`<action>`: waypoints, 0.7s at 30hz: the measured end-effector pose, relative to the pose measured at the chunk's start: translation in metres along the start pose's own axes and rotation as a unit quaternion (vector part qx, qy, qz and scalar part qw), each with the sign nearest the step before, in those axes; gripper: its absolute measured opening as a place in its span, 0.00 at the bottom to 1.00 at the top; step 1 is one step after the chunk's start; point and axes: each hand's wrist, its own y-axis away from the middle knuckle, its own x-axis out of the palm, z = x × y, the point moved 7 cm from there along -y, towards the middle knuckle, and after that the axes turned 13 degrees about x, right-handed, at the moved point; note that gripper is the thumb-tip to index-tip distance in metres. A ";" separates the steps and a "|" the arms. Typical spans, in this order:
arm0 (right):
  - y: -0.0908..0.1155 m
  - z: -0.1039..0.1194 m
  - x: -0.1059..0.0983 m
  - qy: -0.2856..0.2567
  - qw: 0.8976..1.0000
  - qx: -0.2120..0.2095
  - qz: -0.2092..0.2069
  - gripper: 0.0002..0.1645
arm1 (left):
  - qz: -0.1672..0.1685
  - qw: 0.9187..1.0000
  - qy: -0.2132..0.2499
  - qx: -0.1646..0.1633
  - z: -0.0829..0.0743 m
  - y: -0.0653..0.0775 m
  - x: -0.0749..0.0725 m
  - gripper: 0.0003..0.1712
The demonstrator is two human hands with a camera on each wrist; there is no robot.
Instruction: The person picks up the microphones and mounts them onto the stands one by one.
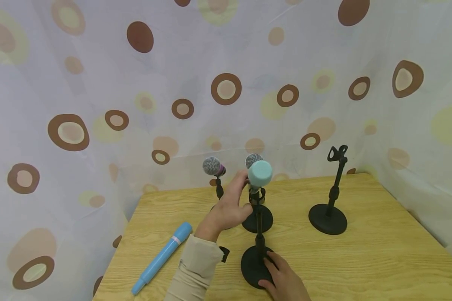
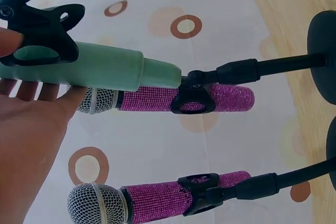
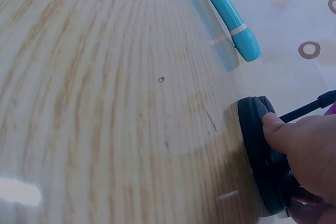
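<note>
My left hand (image 1: 227,213) holds a pale green microphone (image 2: 107,66), fingers along one side and thumb by the black clip (image 2: 47,32) around it. In the head view, the microphone's rounded end (image 1: 260,173) tops the nearest black stand (image 1: 260,240). That stand's round base (image 1: 250,267) is gripped by my right hand (image 1: 286,279); the right wrist view shows the thumb (image 3: 275,129) on top of the base. Just behind stand two purple glittery microphones, one with its silver head (image 1: 212,166) left of my hand, the other (image 2: 149,99) partly covered by the green one.
A blue microphone (image 1: 162,257) lies on the wooden table (image 1: 384,251) at the left. Toward the back right stands a black stand (image 1: 327,219) with a bare clip. Another black clip (image 1: 224,254) shows beside my left sleeve. A dotted curtain (image 1: 188,138) hangs behind the table.
</note>
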 end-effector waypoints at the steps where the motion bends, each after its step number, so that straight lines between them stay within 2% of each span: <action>1: 0.000 0.000 0.000 -0.001 1.000 0.001 0.001 0.35 | 0.007 1.000 -0.015 0.000 0.000 0.000 0.000 0.45; 7: -0.001 0.001 0.000 -0.001 1.000 0.004 0.006 0.34 | 0.039 0.994 -0.098 -0.013 0.002 -0.004 0.004 0.45; 11: -0.001 0.001 0.000 0.002 1.000 0.000 0.008 0.35 | 0.035 0.990 -0.130 -0.028 0.003 -0.005 0.006 0.46; 16: -0.002 0.002 0.000 0.011 1.000 0.004 0.012 0.35 | 0.023 0.989 -0.138 -0.045 0.005 -0.004 0.004 0.47; 21: -0.008 0.001 -0.004 -0.008 0.998 0.021 0.051 0.34 | 0.021 0.990 -0.102 -0.100 0.013 0.000 0.004 0.47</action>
